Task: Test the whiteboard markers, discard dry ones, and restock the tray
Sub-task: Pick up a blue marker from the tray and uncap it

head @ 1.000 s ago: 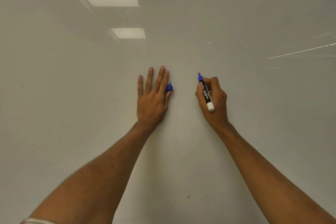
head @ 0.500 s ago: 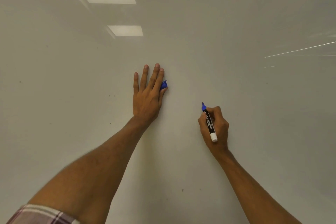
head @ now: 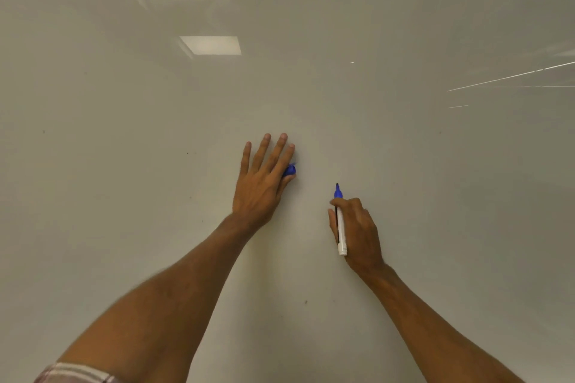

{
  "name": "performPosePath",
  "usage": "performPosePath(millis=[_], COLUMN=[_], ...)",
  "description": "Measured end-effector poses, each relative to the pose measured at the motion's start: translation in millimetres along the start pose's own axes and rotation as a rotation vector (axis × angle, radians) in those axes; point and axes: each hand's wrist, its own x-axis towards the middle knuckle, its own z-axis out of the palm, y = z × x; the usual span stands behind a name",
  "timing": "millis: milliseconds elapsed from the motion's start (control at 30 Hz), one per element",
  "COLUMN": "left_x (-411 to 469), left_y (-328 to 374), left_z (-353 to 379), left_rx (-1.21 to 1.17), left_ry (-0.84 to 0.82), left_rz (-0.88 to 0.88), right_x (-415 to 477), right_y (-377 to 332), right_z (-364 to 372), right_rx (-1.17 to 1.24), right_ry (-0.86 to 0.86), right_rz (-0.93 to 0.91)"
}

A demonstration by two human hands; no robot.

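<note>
Over the last 1 second the right hand (head: pixel 357 233) has dragged the marker (head: pixel 341 227) down the whiteboard (head: pixel 435 211), from level with the left hand's fingers to below that hand's knuckles. The barrel has also turned in the grip, so its white side now faces the camera where the black label did before. No blue line shows along the path it travelled (the board there looks as bare as the rest, apart from a few small specks). My reading is that this test stroke left no ink and the marker is probably dry and due for discarding, though a faint line could be lost in the glare. The right hand is curled round the barrel, fingers wrapped and thumb along its side. The blue tip (head: pixel 337 189) stands just above the forefinger and points up, and the white end pokes out below the heel of the hand. Whether the tip touches the board I cannot tell. The left hand (head: pixel 261 183) lies up and to the left, near but apart, with 4 fingers straight and flat on the board. The blue cap (head: pixel 290 170) is pinched between its thumb and forefinger on the side facing the marker. No tray is in view.
</note>
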Motion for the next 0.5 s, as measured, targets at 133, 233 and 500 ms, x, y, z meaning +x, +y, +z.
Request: performPosePath(millis=[133, 233, 500], left_x=[-33.7, -58.7, -119.6], left_y=[17.2, 27.3, 42.8], left_z=[12.2, 18.0, 26.3], left_rx=[-0.005, -0.016, -0.06], left_ry=[-0.057, -0.097, -0.215], left_rz=[0.034, 0.051, 0.09], right_x=[-10.8, -19.6, -54.0], right_y=[-2.6, -7.8, -26.7], right_z=[-9.3, -15.5, -27.4], right_rx=[-0.102, -0.094, 0.098], right_ry=[-0.109, -0.123, -0.264], right_rz=[-0.078, -0.047, 0.102])
